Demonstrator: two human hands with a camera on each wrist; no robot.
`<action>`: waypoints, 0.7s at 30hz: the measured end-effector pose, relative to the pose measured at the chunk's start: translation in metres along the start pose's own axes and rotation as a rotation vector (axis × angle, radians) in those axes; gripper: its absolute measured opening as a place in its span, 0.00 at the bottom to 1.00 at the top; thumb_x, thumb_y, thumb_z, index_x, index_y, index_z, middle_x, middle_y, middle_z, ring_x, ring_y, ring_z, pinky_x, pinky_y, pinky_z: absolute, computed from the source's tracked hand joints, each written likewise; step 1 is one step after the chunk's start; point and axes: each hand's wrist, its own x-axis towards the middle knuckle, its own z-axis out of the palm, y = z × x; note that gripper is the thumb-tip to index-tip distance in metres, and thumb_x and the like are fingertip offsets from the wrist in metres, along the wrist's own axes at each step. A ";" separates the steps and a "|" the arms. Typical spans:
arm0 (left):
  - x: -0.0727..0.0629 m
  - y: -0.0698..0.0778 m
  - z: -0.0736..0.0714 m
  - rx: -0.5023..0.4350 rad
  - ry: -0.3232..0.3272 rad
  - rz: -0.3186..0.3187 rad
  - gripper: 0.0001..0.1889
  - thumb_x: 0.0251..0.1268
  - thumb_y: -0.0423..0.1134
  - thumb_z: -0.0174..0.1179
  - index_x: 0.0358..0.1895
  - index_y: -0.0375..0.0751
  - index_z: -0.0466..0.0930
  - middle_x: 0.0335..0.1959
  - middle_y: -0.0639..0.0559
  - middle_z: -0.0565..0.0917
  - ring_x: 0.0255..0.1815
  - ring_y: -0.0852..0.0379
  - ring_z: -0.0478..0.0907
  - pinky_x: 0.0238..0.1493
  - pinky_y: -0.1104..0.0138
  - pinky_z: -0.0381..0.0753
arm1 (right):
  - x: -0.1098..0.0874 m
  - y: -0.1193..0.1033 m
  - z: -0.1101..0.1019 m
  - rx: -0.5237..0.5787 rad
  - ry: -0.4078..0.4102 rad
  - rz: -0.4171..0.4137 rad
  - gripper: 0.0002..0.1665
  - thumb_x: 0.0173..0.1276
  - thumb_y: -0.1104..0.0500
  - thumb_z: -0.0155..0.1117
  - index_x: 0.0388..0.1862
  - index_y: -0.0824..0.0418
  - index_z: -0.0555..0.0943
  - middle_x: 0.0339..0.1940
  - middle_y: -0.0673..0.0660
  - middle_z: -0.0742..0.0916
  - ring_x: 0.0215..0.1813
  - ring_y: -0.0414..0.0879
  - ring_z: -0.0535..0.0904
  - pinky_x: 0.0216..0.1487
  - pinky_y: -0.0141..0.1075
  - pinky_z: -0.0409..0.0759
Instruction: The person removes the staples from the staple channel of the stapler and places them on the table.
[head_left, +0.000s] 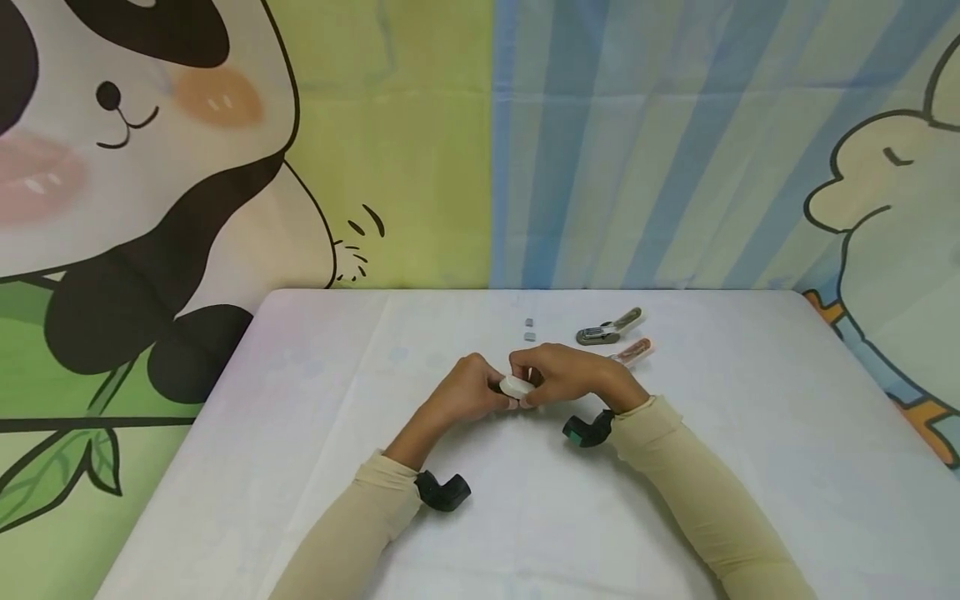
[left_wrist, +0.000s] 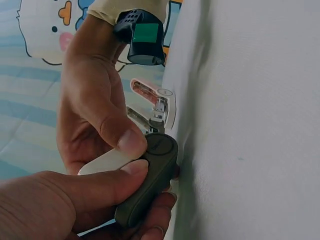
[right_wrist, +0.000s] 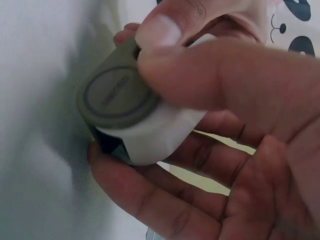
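Note:
Both hands hold a small stapler with a white side and a dark grey-green side; the head view has this stapler (head_left: pixel 516 387) low over the table's middle. My left hand (head_left: pixel 468 392) grips it from the left, the thumb lying along the dark side in the left wrist view. From the right, my right hand (head_left: pixel 558 373) pinches it. Seen from the right wrist, that thumb presses by the round emblem on the stapler (right_wrist: pixel 115 97), and the fingers curl beneath. A dark gap shows at the stapler's end.
Behind the right hand lie a grey-green stapler (head_left: pixel 600 335) and a pink stapler (head_left: pixel 634 352), both with raised arms. Two small grey blocks, a nearer block (head_left: pixel 529 337) and a farther block (head_left: pixel 529 322), sit beyond the hands. The white-covered table (head_left: pixel 337 517) meets a patterned curtain (head_left: pixel 420 167).

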 end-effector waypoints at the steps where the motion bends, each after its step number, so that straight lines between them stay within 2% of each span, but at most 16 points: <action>1: 0.000 -0.001 0.000 -0.004 -0.001 -0.013 0.04 0.51 0.32 0.73 0.23 0.39 0.88 0.12 0.60 0.76 0.17 0.64 0.64 0.20 0.71 0.63 | 0.000 0.002 0.000 0.029 -0.001 -0.002 0.13 0.64 0.64 0.67 0.33 0.58 0.69 0.33 0.48 0.82 0.34 0.40 0.80 0.35 0.36 0.74; 5: -0.001 -0.004 -0.001 -0.007 -0.021 -0.036 0.04 0.52 0.33 0.73 0.30 0.37 0.90 0.16 0.60 0.80 0.20 0.64 0.65 0.22 0.71 0.64 | -0.001 0.010 0.000 0.129 0.001 0.017 0.14 0.65 0.66 0.67 0.34 0.64 0.67 0.27 0.51 0.78 0.28 0.40 0.76 0.33 0.37 0.72; 7: 0.000 -0.006 -0.002 -0.011 -0.036 -0.028 0.06 0.52 0.33 0.73 0.34 0.36 0.90 0.19 0.59 0.83 0.21 0.64 0.66 0.23 0.71 0.65 | -0.002 0.010 0.000 0.128 0.006 0.049 0.16 0.64 0.65 0.68 0.33 0.65 0.67 0.24 0.51 0.77 0.25 0.41 0.71 0.31 0.37 0.69; 10: 0.001 -0.008 -0.003 0.008 -0.047 -0.013 0.07 0.52 0.33 0.73 0.35 0.37 0.90 0.21 0.58 0.84 0.21 0.63 0.65 0.23 0.71 0.64 | 0.000 0.008 0.000 0.066 0.006 0.082 0.15 0.62 0.63 0.69 0.33 0.60 0.69 0.25 0.50 0.78 0.25 0.40 0.70 0.30 0.35 0.69; 17: 0.003 -0.008 -0.003 0.102 -0.048 -0.005 0.08 0.51 0.34 0.74 0.37 0.40 0.90 0.22 0.60 0.83 0.24 0.63 0.66 0.24 0.70 0.65 | 0.002 -0.004 -0.001 -0.039 -0.013 0.119 0.13 0.61 0.62 0.69 0.33 0.56 0.71 0.35 0.46 0.83 0.37 0.38 0.79 0.36 0.35 0.75; 21: 0.003 -0.009 -0.003 0.120 -0.053 -0.033 0.10 0.52 0.36 0.74 0.39 0.41 0.90 0.28 0.59 0.86 0.24 0.63 0.68 0.26 0.70 0.68 | 0.000 -0.012 -0.004 -0.141 -0.020 0.190 0.11 0.61 0.61 0.69 0.33 0.55 0.74 0.32 0.46 0.82 0.33 0.40 0.76 0.34 0.36 0.73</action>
